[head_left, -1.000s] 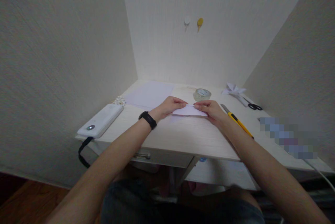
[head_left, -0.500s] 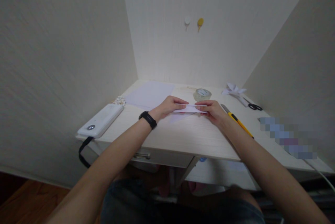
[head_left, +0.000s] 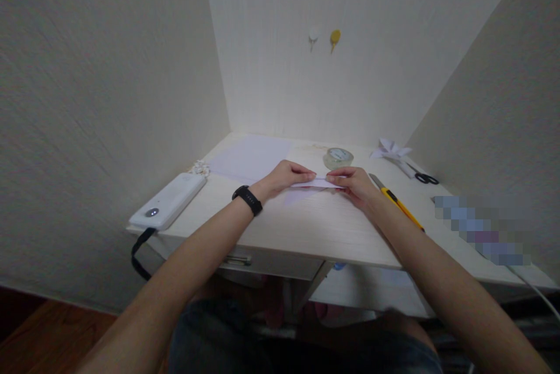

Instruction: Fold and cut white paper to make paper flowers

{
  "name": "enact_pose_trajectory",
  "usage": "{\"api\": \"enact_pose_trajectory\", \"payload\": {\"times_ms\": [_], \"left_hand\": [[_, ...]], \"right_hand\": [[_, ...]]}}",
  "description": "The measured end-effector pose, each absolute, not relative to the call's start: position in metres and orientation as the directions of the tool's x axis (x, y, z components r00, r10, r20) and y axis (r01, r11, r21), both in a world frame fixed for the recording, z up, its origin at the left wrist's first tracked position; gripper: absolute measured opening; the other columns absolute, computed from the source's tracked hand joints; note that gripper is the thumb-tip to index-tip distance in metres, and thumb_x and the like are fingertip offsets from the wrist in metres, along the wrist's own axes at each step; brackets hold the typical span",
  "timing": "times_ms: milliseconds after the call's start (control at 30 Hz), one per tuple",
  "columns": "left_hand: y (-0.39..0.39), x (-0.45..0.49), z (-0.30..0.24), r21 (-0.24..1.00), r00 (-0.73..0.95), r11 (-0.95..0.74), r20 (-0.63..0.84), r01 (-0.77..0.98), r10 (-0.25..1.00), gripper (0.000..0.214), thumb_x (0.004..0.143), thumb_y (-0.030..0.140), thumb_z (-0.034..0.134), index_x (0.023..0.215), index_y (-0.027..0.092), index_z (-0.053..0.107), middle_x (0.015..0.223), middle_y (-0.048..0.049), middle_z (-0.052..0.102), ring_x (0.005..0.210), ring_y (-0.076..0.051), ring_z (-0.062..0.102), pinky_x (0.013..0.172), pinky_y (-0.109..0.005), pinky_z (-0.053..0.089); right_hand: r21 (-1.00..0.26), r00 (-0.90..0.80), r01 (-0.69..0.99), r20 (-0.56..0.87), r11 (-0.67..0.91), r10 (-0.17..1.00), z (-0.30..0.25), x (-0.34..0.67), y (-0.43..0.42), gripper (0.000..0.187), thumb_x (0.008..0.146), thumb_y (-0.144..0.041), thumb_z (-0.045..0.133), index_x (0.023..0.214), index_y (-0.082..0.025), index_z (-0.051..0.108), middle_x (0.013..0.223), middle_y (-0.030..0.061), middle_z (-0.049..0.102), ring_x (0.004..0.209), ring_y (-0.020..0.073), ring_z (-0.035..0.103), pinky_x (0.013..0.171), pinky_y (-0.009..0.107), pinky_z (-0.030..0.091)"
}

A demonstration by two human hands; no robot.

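Head: left hand (head_left: 285, 176) and right hand (head_left: 355, 184) pinch folded paper (head_left: 318, 183)

Pale back wall (head_left: 306, 91) filled upper centre; grey side walls (head_left: 109, 70) stood left and right. White desk (head_left: 301, 228) crossed middle, drawer (head_left: 280, 264) below centre. Brown floor (head_left: 56, 333), lower left. Dim light.

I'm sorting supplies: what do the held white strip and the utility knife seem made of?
White strip: probably matte paper; thin, straight-edged, without shine. Utility knife: yellow handle, likely smooth plastic by its even colour; blade probably metal, dull grey.
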State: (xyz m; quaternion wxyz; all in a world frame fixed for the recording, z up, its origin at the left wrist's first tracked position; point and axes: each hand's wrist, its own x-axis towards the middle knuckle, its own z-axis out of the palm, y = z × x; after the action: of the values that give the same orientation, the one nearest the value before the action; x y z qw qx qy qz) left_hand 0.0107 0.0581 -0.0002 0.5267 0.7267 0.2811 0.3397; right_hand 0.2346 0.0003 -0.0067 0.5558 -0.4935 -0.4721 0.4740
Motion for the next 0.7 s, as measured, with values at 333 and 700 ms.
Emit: {"api": "enact_pose_trajectory", "payload": {"times_ms": [333, 700], "left_hand": [[0.057, 0.013, 0.001, 0.97, 0.589, -0.24, 0.169, 0.044, 0.791, 0.026, 0.073, 0.033, 0.082, 0.091, 0.015, 0.079, 0.092, -0.0101, 0.076, 0.075, -0.014, 0.064, 0.072, -0.028, 0.047], [0.048, 0.017, 0.004, 0.996, 0.608, -0.063, 0.087, -0.061, 0.789, 0.021, 0.073, 0.025, 0.082, 0.086, 0.008, 0.077, 0.082, -0.0105, 0.074, 0.069, -0.013, 0.064, 0.065, -0.028, 0.056]], "right_hand": [[-0.996, 0.102, 0.002, 0.088, 0.088, 0.991, -0.008, 0.235, 0.001, 0.038, 0.041, -0.03, 0.093, 0.074, -0.018, 0.077, 0.071, 0.0034, 0.07, 0.062, 0.0142, 0.059, 0.061, 0.031, 0.045], [-0.981, 0.129, 0.111, 0.172, 0.158, 0.977, -0.013, 0.238, 0.006, 0.038, 0.044, -0.034, 0.092, 0.075, -0.018, 0.077, 0.075, 0.0048, 0.072, 0.065, 0.0153, 0.059, 0.061, 0.03, 0.045]]}}
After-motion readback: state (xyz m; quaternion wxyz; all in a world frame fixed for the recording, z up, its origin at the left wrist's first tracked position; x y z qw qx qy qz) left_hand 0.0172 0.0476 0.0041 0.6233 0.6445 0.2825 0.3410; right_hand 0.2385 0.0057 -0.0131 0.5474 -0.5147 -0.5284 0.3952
